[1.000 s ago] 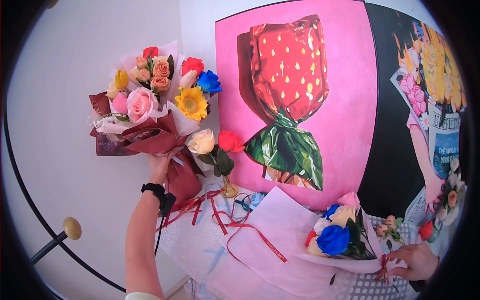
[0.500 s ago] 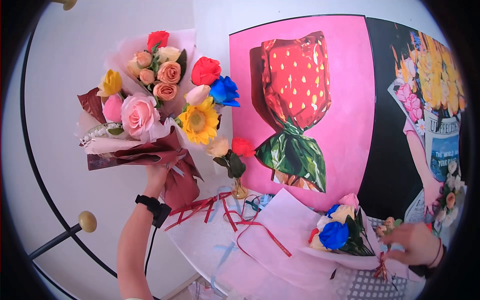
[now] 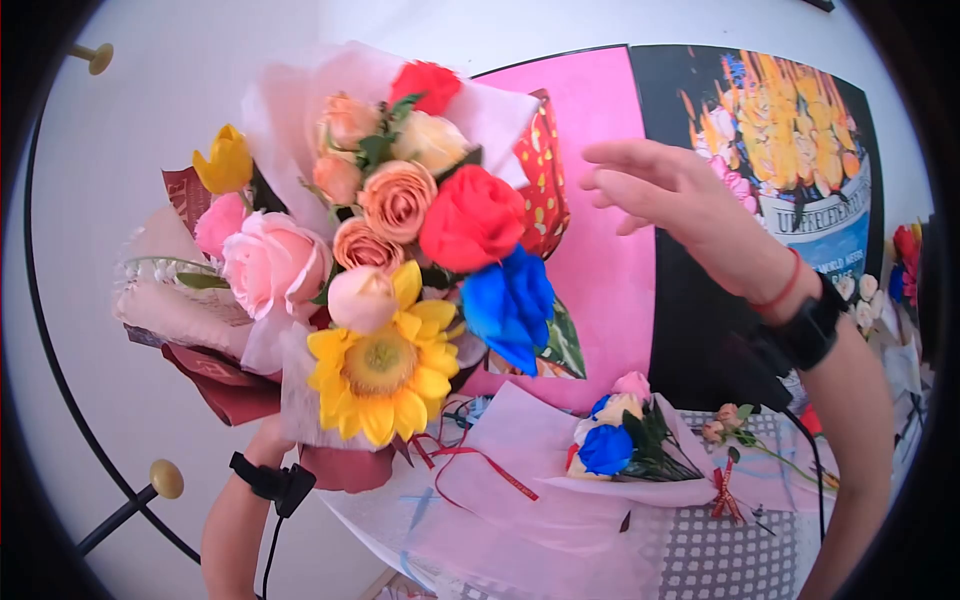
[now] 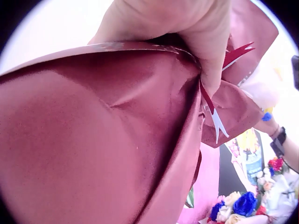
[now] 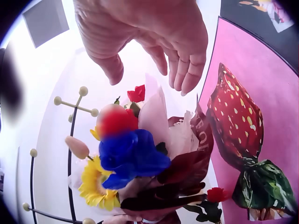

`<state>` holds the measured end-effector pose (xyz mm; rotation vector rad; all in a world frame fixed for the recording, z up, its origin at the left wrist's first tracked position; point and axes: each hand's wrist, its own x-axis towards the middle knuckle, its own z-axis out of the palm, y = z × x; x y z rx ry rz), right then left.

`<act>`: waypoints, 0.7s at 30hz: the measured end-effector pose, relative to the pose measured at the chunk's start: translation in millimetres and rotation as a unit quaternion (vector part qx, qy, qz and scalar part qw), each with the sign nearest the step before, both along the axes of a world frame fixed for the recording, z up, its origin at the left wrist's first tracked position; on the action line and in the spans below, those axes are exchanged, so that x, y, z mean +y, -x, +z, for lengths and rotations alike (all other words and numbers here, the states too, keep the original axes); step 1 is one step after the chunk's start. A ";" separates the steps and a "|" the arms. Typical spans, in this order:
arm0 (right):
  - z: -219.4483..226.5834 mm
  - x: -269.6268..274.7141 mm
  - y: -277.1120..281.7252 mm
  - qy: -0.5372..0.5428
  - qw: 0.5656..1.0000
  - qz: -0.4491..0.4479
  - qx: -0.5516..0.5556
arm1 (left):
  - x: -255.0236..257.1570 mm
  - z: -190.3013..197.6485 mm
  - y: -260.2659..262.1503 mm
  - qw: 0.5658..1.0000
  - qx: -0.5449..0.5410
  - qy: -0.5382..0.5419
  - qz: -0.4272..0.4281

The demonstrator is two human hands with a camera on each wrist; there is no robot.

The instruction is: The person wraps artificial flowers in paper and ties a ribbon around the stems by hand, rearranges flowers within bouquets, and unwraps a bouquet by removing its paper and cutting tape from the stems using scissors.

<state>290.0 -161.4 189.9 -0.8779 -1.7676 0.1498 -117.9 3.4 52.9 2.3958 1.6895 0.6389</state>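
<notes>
Nearest is the left hand, which grips the large bouquet from below, around its dark red wrapping paper; in the left wrist view one digit presses on the paper beside a red ribbon with pale forked ends, and the other fingers are partly hidden. The right hand holds nothing: its fingers are relaxed and slightly bent, the thumb apart, in the air near the bouquet's right side. The bouquet is raised in front of the person at the left, with its flowers turned toward the head camera: a sunflower low, a blue rose and a red rose right, a pink rose and a yellow tulip left. Behind and below it, on the table, are pale pink sheets, a thin red ribbon, a patterned grey cloth and a smaller bouquet lying on its side, with a red bow. Farther back stand a pink painting and a black one with flowers.
</notes>
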 end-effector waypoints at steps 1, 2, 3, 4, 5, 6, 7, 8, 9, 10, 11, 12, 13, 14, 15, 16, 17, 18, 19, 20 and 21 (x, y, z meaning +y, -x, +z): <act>2.1 3.2 2.9 0.011 1.000 0.017 0.002 | 2.0 0.8 -1.9 1.000 -0.002 -0.004 -0.009; 3.7 4.7 5.1 0.022 0.999 0.034 0.005 | 4.4 1.8 -4.7 1.000 -0.004 -0.009 -0.018; 5.0 4.1 6.6 0.055 0.997 0.046 0.000 | 6.8 3.3 -7.7 1.000 -0.007 -0.014 -0.027; 2.8 6.5 4.8 0.076 0.994 0.075 -0.006 | 9.4 4.4 -10.9 0.999 -0.009 -0.019 -0.036; -1.1 9.1 2.8 0.097 0.990 0.104 -0.012 | 11.9 5.9 -13.7 0.999 -0.011 -0.024 -0.044; -4.7 9.6 2.9 0.121 0.988 0.099 -0.012 | 14.4 8.3 -15.8 0.998 -0.013 -0.030 -0.052; -8.5 9.1 3.1 0.145 0.985 0.095 -0.012 | 16.1 10.2 -17.1 0.998 -0.015 -0.036 -0.057; -11.5 7.8 2.6 0.138 0.986 0.093 -0.025 | 17.3 11.3 -17.2 0.997 -0.017 -0.040 -0.062; -15.5 8.0 3.0 0.136 0.986 0.090 -0.025 | 18.6 11.9 -17.2 0.997 -0.020 -0.044 -0.065; -19.9 9.2 3.8 0.114 0.989 0.095 0.005 | 19.4 11.9 -16.4 0.996 -0.022 -0.048 -0.067; -22.0 10.5 3.7 0.092 0.990 0.100 0.036 | 20.1 11.5 -15.0 0.996 -0.025 -0.050 -0.069; -21.6 10.4 -0.5 0.110 0.990 0.089 0.016 | 20.7 10.7 -13.4 0.996 -0.027 -0.052 -0.070; -23.0 10.7 -0.6 0.109 0.990 0.089 0.016 | 21.1 9.6 -11.5 0.996 -0.029 -0.054 -0.071; -25.6 10.7 0.3 0.095 0.987 0.123 0.045 | 21.5 8.5 -9.6 0.995 -0.031 -0.056 -0.072; -28.1 10.6 1.4 0.080 0.982 0.156 0.074 | 22.1 7.7 -8.2 0.995 -0.033 -0.058 -0.072; -29.4 9.7 2.9 0.080 0.982 0.157 0.074 | 22.5 7.2 -6.6 0.995 -0.035 -0.059 -0.073; -30.1 8.1 4.8 0.078 0.976 0.187 0.078 | 22.9 7.0 -5.0 0.995 -0.036 -0.062 -0.073; -28.2 6.7 5.6 0.071 0.970 0.217 0.078 | 24.5 10.0 -4.9 0.994 -0.040 -0.069 -0.074; -26.6 6.9 5.9 0.071 0.968 0.230 0.074 | 25.9 15.2 -5.4 0.993 -0.047 -0.081 -0.076; -29.9 9.5 5.2 0.058 0.970 0.219 0.089 | 26.3 19.3 -5.1 0.991 -0.054 -0.093 -0.077; -31.8 11.1 4.5 0.045 0.972 0.207 0.105 | 26.5 22.6 -4.4 0.990 -0.061 -0.103 -0.078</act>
